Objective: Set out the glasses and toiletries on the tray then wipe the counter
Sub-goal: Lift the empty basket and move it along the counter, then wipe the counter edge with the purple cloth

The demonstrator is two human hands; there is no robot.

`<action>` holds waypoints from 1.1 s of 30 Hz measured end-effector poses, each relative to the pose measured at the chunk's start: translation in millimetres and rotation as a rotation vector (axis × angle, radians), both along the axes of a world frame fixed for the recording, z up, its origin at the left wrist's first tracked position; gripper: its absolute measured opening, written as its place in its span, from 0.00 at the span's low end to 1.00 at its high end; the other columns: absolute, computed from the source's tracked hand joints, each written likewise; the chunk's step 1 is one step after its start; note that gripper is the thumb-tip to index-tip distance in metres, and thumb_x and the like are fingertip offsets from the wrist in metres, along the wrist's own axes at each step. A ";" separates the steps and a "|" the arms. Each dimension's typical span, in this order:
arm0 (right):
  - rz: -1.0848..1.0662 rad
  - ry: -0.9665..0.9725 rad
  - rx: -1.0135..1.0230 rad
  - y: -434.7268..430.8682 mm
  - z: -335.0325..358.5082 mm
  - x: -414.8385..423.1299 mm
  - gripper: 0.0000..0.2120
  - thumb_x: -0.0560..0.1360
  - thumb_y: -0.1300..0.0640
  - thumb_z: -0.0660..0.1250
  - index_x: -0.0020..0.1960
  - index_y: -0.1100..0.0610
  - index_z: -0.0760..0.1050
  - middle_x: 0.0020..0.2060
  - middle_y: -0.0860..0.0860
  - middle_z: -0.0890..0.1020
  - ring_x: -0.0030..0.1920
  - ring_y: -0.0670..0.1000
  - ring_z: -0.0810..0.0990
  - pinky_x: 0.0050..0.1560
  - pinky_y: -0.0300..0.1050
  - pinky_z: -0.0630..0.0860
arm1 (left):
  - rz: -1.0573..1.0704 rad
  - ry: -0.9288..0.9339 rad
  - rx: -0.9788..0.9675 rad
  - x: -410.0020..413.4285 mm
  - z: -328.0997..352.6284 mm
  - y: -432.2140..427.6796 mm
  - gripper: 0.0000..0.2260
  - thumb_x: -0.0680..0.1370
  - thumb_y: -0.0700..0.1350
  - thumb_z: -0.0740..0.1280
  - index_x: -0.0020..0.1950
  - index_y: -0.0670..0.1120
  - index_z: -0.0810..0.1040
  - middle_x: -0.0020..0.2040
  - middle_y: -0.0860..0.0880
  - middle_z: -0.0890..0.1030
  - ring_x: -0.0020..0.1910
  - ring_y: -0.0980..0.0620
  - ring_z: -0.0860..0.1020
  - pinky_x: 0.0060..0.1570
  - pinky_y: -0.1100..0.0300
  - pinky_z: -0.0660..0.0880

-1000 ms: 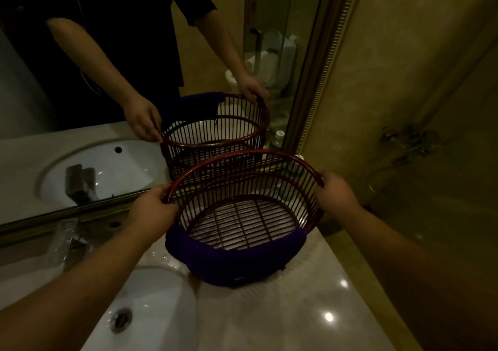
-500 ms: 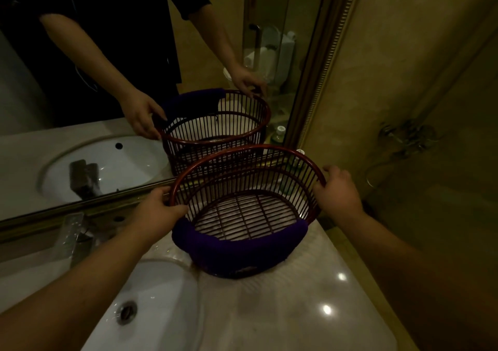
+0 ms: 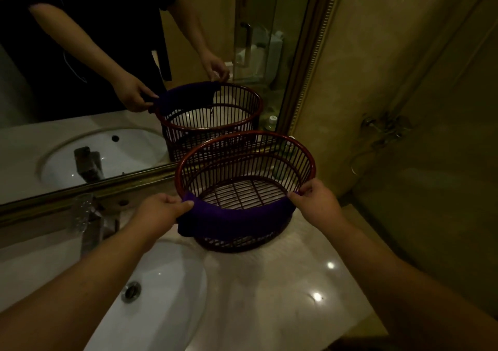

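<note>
Reddish-brown lacquered slats form a round, open-topped basket (image 3: 244, 135) that stands on the pale marble table (image 3: 269, 296), just to the right of the white sink (image 3: 167, 283) and close to the gilt-framed mirror (image 3: 80, 113). Its grid floor is in plain sight from wall to wall, with the stone showing through the gaps. A purple cloth (image 3: 234, 220) is draped over the near rim, hanging down the outside of the wall and hiding the slats there. The left hand (image 3: 159, 210) has its grip closed on the cloth's left end, thumb on top and fingers curled underneath, right at the rim. The right hand (image 3: 315, 202) has its grip closed in a pinch on the cloth's right end, the fingertips meeting on the fabric where it crosses the rim. Behind the basket, seen partly through the slats and beside the mirror frame, stands a small bottle (image 3: 286, 149) with a white cap; its label is too dim to read. The sink holds a metal drain (image 3: 131, 291), and a chrome faucet (image 3: 94, 224) rises at its back edge. The mirror repeats the basket, the cloth and both arms. A shower fitting (image 3: 382, 129) is fixed to the wall at the right. No writing can be read anywhere.
</note>
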State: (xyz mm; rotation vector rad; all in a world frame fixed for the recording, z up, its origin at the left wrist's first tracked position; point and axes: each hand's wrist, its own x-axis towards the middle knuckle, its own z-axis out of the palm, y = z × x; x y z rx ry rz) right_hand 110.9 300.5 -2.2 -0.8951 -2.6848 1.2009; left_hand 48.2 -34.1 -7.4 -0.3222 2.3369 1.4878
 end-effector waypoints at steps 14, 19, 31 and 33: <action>0.057 0.204 -0.258 -58.5 41.3 35.3 0.11 0.79 0.60 0.69 0.53 0.44 0.78 0.48 0.49 0.83 0.47 0.50 0.85 0.41 0.47 0.85 | -0.046 0.184 0.114 44.7 40.5 -45.6 0.11 0.74 0.39 0.73 0.52 0.50 0.76 0.51 0.47 0.81 0.47 0.47 0.81 0.38 0.55 0.78; 0.120 0.218 -0.313 -120.4 61.3 47.3 0.10 0.80 0.60 0.68 0.52 0.45 0.80 0.48 0.49 0.84 0.46 0.52 0.86 0.44 0.52 0.85 | -0.045 0.220 0.167 71.1 55.1 -100.8 0.17 0.75 0.38 0.72 0.57 0.57 0.76 0.52 0.47 0.81 0.48 0.49 0.82 0.34 0.62 0.78; 0.547 0.117 -0.433 -371.3 59.0 54.5 0.11 0.78 0.62 0.69 0.53 0.46 0.83 0.49 0.46 0.85 0.49 0.46 0.84 0.44 0.39 0.82 | 0.027 0.211 0.168 134.6 64.5 -260.4 0.08 0.75 0.40 0.73 0.49 0.52 0.82 0.43 0.52 0.86 0.43 0.54 0.85 0.37 0.62 0.80; 0.661 0.073 -0.432 -407.7 55.7 60.1 0.12 0.76 0.60 0.71 0.56 0.46 0.82 0.50 0.46 0.85 0.51 0.46 0.84 0.47 0.39 0.82 | 0.023 0.198 0.195 143.2 61.5 -276.6 0.08 0.76 0.41 0.72 0.51 0.52 0.82 0.43 0.54 0.86 0.43 0.54 0.85 0.36 0.64 0.80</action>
